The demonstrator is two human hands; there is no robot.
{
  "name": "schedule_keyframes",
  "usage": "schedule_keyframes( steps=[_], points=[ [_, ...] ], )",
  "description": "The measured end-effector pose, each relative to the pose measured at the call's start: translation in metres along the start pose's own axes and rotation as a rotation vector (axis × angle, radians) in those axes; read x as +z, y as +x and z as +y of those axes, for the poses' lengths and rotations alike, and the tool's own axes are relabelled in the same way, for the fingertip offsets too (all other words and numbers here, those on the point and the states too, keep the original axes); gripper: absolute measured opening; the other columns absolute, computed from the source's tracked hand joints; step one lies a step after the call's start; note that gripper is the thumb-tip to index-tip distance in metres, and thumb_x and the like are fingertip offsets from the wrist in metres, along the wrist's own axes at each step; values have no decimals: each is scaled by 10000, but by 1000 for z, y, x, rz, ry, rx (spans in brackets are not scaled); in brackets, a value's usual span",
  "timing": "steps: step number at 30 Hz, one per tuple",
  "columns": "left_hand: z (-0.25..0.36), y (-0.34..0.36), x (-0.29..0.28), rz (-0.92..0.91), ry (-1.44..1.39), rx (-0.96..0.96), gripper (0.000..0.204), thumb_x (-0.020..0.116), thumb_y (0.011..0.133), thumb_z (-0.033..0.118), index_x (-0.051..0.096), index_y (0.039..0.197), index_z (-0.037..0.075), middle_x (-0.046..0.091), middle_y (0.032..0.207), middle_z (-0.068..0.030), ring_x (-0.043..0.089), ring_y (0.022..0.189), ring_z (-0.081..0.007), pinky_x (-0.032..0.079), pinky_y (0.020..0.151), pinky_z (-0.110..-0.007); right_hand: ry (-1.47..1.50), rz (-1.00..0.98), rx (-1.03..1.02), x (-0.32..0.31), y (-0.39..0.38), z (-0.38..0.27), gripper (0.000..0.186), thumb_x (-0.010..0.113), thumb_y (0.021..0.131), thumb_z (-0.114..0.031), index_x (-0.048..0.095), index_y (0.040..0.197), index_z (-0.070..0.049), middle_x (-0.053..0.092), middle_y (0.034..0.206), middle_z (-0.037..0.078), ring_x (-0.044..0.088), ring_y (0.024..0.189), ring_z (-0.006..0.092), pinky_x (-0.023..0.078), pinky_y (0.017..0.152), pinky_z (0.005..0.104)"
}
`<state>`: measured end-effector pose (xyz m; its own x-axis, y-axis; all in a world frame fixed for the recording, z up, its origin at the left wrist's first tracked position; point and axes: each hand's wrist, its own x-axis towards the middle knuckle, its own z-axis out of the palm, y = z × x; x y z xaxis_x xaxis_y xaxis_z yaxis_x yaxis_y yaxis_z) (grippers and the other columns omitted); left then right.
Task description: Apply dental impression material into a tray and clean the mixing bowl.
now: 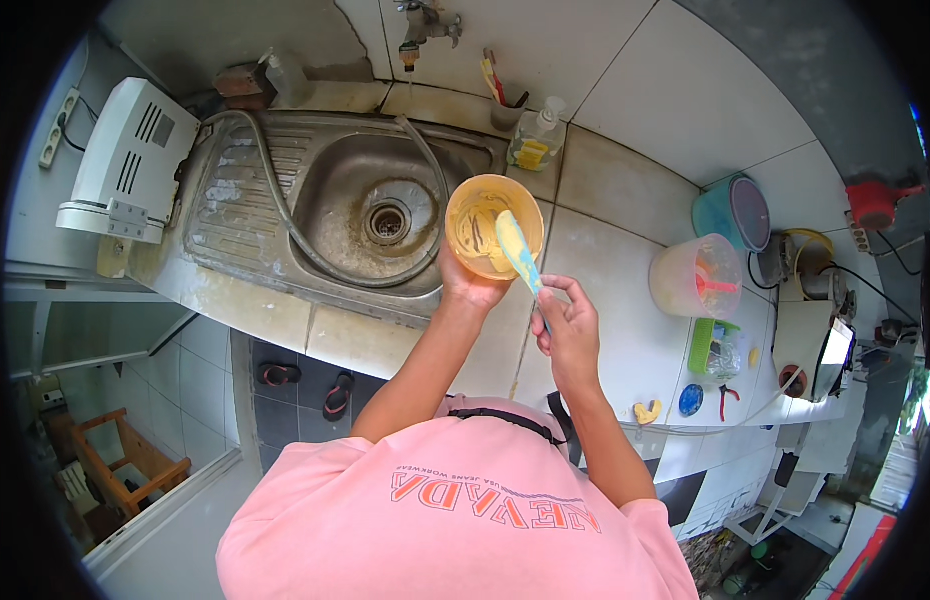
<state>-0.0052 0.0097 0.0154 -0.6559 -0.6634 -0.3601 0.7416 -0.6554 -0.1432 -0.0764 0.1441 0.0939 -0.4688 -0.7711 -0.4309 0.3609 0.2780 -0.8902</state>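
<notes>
holding an orange bowl [469, 236] by its near side in the left grip [471, 286], mouth upward, near the right end of a metal sink [327, 190]; clasping a blue spatula [523, 262] by its handle in the right grip [570, 328], pointing its yellow-smeared blade over the bowl's mouth; facing a grey hose [284, 208] lying across the sink and a pump bottle [535, 140] on the counter [607, 270].
</notes>
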Motion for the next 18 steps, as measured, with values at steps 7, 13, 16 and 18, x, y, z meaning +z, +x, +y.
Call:
schedule_keyframes(
  steps=[7, 13, 16, 18],
  points=[
    [12, 8, -13, -16, -16, 46, 444, 460, 924, 418, 554, 1230, 111, 589, 1205, -94, 549, 1134, -309, 434, 979, -541, -97, 79, 131, -31, -34, 30, 353, 589, 935, -156, 538, 1239, 16, 526, 536, -1, 384, 414, 32, 252, 385, 185],
    [0, -2, -2, -2, -46, -3, 443, 452, 922, 407, 547, 1238, 111, 581, 1210, -97, 545, 1138, -305, 435, 976, -543, -765, 169, -877, -13, 9, 24, 396, 602, 895, -44, 584, 1289, -75, 543, 623, 79, 488, 508, 127, 386, 449, 271],
    [1, -5, 1, 0, 33, 20, 417, 415, 926, 355, 546, 1226, 97, 581, 1200, -87, 547, 1134, -275, 465, 962, -474, -1100, 184, -1024, -18, 10, 47, 439, 620, 867, -5, 599, 1290, -125, 522, 663, 95, 506, 548, 171, 423, 507, 309],
    [8, -5, 0, -17, 47, 48, 419, 415, 924, 356, 546, 1225, 96, 580, 1203, -85, 548, 1134, -274, 466, 963, -471, -1101, 187, -885, -40, -18, 66, 463, 638, 852, -1, 591, 1298, -116, 494, 647, 81, 478, 534, 165, 426, 534, 291]
  ],
)
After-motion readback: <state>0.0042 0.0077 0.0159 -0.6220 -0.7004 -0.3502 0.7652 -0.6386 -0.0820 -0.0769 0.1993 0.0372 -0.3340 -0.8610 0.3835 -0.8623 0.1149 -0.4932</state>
